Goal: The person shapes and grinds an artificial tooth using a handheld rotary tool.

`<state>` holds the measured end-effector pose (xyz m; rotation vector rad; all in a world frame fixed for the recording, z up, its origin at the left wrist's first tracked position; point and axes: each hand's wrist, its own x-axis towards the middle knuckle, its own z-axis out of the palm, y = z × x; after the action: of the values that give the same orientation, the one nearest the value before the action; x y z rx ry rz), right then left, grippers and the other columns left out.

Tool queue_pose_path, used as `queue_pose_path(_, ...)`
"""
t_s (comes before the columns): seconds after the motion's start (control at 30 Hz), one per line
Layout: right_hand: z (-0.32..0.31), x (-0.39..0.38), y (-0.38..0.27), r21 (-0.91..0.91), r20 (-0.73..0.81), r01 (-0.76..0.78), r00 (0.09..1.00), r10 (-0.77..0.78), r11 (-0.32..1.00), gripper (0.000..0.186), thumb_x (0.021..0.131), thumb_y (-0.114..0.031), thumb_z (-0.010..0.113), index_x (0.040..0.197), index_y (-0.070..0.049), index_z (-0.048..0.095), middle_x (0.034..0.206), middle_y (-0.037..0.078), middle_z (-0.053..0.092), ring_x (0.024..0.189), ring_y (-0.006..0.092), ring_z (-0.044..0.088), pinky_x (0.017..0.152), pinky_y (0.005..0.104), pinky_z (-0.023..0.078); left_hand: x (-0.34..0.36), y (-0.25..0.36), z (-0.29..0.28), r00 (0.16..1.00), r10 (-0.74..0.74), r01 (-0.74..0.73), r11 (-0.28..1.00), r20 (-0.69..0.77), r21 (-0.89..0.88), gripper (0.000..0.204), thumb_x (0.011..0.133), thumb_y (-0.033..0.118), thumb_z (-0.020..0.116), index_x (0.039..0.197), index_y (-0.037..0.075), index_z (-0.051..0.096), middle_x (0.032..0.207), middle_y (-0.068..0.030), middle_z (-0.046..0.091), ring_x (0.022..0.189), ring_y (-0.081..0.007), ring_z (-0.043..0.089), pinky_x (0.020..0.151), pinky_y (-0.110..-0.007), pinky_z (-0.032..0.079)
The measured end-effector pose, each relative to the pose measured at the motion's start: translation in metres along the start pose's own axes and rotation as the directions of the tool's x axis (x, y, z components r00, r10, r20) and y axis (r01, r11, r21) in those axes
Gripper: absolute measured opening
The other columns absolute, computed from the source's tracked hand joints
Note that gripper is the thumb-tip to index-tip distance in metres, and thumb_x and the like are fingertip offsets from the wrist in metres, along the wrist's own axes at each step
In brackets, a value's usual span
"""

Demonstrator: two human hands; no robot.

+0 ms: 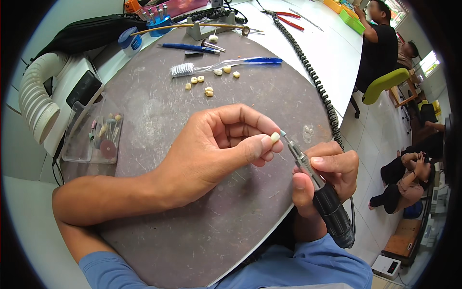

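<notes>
Tooth-shaped piece point(275, 137), one: small, cream-white, blocky, smooth-looking. Sits pinched at the left hand's tips, above the surface point(192, 241); serves as landmark below. Seems to slant up and rightward along its long axis, though partly hidden.

Left hand point(209, 154): grips the tooth-shaped piece with fingers point(253, 148) closed, thumb against index, remaining ones curled beneath. Is the nearer of the two.

Right hand point(337, 166): closes around the metal neck of a rotary handpiece point(332, 212), just right of and nearer the body than the tooth-shaped piece. Has the piece up and to the left of its own fingers.

Rotary handpiece: combines black ribbed grip and bright steel nose; slants up-left along its axis, bringing the pale blue-green tip point(283, 133) to the piece's right side. Cannot tell whether touching or barely apart.

Loose tooth-shaped pieces point(209, 91): rounded, yellowish; lie beyond and left of the landmark.

Toothbrush point(226, 64): clear plastic, blue-ended, white-bristled; lies farther beyond.

Lidded box point(79, 149): clear, rigid plastic, with small bits inside; stands well left.

Coiled cord point(315, 77): black, springy-looking; runs beyond and right.
</notes>
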<state>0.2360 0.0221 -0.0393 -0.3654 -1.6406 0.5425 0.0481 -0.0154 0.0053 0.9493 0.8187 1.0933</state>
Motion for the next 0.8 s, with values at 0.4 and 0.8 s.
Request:
queue_pose_path(0.4, 0.0008, 0.0002, -0.0019, -0.023, 0.02, -0.016, 1.0, 0.016, 1.0, 0.037, 0.066, -0.009, 0.08, 0.09, -0.003, 0.052, 0.068, 0.011, 0.062, 0.049, 0.0044, 0.051, 0.04, 0.0161, 0.034, -0.0002, 0.0003, -0.0004, 1.0, 0.007, -0.007, 1.0, 0.003, -0.016, 0.02, 0.088, 0.009, 0.061, 0.105, -0.002, 0.055, 0.095, -0.0096, 0.063, 0.084, -0.0116, 0.06, 0.076, -0.024, 0.05)
queue_pose_path(0.8, -0.0026, 0.0004, -0.0008, 0.0, 0.058, 0.038, 0.998, -0.038, 0.999, 0.035, 0.067, -0.008, 0.079, 0.09, -0.003, 0.052, 0.067, 0.011, 0.062, 0.049, 0.0054, 0.053, 0.039, 0.0163, 0.036, 0.0009, 0.0011, 0.0018, 1.0, 0.0, 0.0, 1.0, 0.012, -0.022, 0.019, 0.089, 0.009, 0.06, 0.104, -0.001, 0.055, 0.094, -0.009, 0.064, 0.084, -0.0109, 0.061, 0.075, -0.024, 0.051)
